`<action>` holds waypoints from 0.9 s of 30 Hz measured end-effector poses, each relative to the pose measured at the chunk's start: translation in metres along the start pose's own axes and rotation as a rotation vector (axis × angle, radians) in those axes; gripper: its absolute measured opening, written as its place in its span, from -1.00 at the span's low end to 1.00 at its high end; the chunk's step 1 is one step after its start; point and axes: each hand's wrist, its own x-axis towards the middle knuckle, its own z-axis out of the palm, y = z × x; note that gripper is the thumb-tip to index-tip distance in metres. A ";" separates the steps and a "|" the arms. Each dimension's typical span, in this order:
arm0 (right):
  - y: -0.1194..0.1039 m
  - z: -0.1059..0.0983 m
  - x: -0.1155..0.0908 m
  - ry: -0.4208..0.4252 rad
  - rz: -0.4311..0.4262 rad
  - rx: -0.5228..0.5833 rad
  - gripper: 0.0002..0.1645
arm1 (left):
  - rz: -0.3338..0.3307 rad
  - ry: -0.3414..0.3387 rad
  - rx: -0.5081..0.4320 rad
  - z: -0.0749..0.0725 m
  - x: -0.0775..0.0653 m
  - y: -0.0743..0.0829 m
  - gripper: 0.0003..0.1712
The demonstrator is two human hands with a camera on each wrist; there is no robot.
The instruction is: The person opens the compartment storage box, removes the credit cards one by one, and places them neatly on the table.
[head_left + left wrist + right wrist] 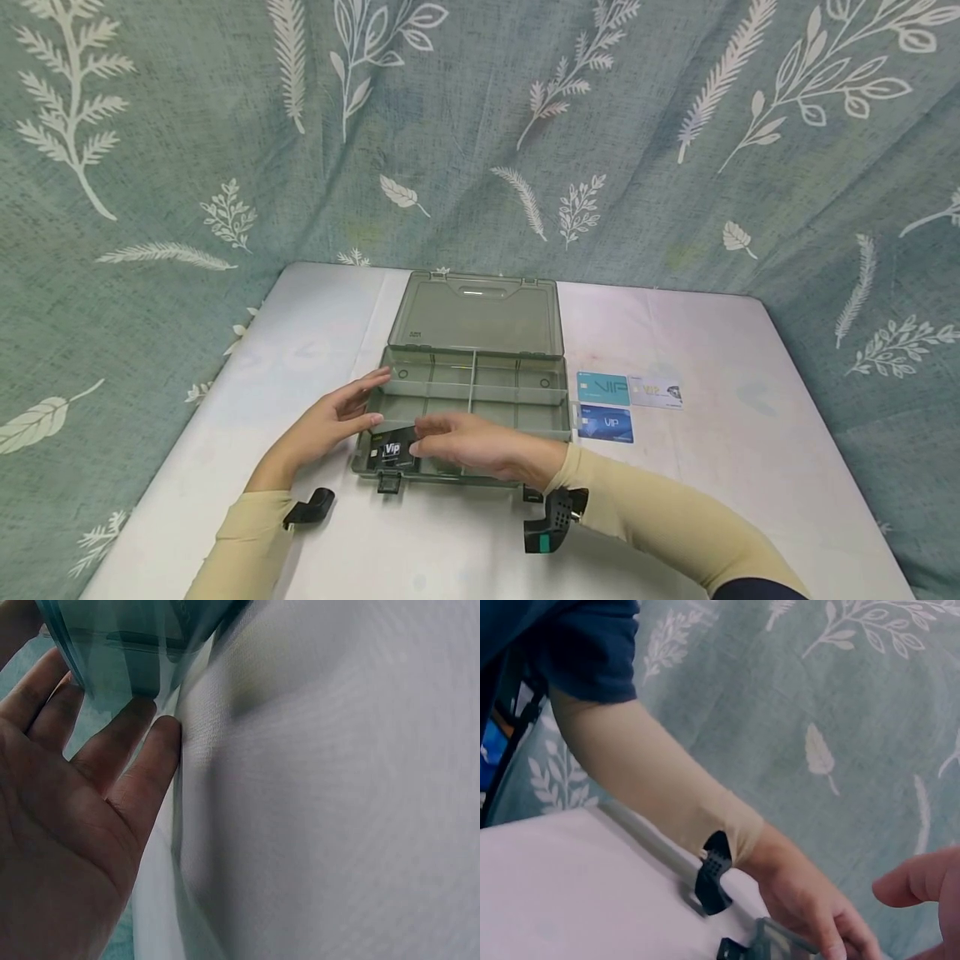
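Observation:
A smoky translucent box (517, 406) with divided compartments stands with its lid (483, 312) folded back. My left hand (330, 425) is at the box's left side, thumb at the rim; its fingers are extended along the clear wall (142, 667) in the left wrist view. Inside the front-left compartment is a black card (392, 450) marked "Vip". My right hand (480, 442) reaches over the box, its fingertips overlapping the card's right end. In the right wrist view only part of this hand (930, 892) shows, with a gap between its digits.
Right of the box lie a teal card (602, 388), a white card (656, 392) and a blue card (606, 423) on the white table (720, 350). Two latches hang off the box's front, one being the left latch (388, 483). Leaf-patterned curtain (465, 167) surrounds the table.

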 end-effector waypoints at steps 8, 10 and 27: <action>0.003 -0.002 0.003 0.059 -0.083 -0.208 -0.24 | 0.011 -0.002 0.008 0.000 0.000 0.000 -0.27; 0.004 -0.002 0.005 0.057 -0.102 -0.200 -0.28 | 0.010 0.001 0.008 0.000 0.000 0.000 -0.28; 0.014 0.001 0.032 0.124 -0.170 -0.331 -0.46 | 0.012 0.003 0.015 0.000 0.000 -0.001 -0.28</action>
